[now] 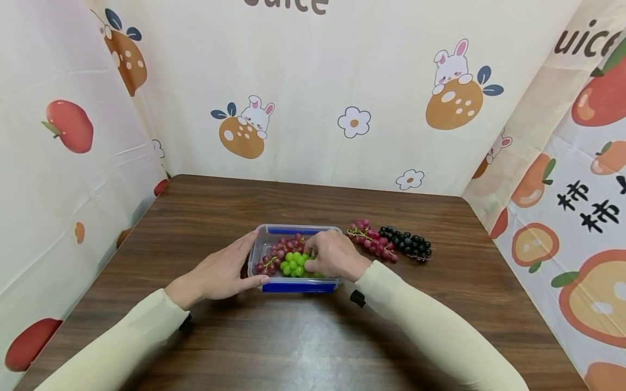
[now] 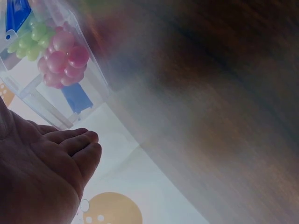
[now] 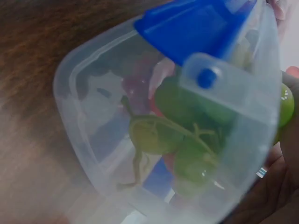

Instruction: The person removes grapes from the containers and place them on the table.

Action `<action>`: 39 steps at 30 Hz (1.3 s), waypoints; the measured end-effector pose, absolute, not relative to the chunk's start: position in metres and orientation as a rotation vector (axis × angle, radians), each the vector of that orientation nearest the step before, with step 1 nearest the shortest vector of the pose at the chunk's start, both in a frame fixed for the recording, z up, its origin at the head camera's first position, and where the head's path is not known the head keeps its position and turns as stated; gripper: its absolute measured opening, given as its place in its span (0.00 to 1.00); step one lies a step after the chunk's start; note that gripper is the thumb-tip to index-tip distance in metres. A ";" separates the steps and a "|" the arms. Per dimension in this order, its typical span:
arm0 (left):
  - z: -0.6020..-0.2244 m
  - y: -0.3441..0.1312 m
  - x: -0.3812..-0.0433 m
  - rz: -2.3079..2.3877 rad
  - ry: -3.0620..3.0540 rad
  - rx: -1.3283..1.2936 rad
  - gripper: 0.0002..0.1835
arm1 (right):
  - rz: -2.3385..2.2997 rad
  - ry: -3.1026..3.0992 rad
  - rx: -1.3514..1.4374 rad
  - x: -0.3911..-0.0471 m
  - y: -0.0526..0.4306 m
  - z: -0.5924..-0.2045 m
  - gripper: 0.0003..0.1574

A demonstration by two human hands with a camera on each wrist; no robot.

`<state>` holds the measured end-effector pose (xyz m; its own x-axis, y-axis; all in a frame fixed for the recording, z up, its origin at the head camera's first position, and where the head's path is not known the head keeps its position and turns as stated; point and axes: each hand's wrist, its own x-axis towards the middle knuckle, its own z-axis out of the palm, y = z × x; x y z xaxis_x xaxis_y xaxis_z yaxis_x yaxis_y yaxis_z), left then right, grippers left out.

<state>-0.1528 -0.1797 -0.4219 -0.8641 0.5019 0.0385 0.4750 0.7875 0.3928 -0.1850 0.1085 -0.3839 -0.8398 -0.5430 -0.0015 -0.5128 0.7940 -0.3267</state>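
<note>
A clear plastic box (image 1: pixel 299 287) with blue clips stands on the table. Inside it lie a bunch of red grapes (image 1: pixel 280 249) and, in front, a bunch of green grapes (image 1: pixel 292 265). My left hand (image 1: pixel 222 270) rests along the box's left side, fingers extended and thumb at the front corner. With curled fingers my right hand (image 1: pixel 334 255) reaches over the box's right side and grips the green bunch, covering part of it. Through the box wall, the right wrist view shows the green grapes' stem (image 3: pixel 159 121).
To the right of the box lie another red grape bunch (image 1: pixel 374 241) and a black grape bunch (image 1: pixel 407 243), side by side. The dark wooden table (image 1: pixel 215 201) meets a printed cloth backdrop (image 1: pixel 313 136) at the back and sides.
</note>
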 end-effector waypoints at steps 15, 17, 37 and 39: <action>-0.422 -0.180 -0.153 0.609 2.908 0.791 0.64 | -0.601 2.958 -0.882 -0.182 0.116 -0.370 0.07; -0.422 -0.180 -0.153 0.609 2.909 0.792 0.64 | -0.632 2.965 -0.895 -0.183 0.117 -0.369 0.07; -0.422 -0.180 -0.153 0.599 2.907 0.794 0.65 | -0.719 2.994 -0.902 -0.181 0.126 -0.354 0.06; -0.422 -0.180 -0.153 0.600 2.905 0.794 0.65 | -0.722 3.004 -0.902 -0.181 0.128 -0.353 0.06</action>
<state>-0.1530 -0.1796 -0.4223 -0.8640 0.5024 0.0334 0.4746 0.7903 0.3876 -0.1812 0.1277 -0.3534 -0.8402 -0.5052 0.1972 -0.5396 0.7425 -0.3969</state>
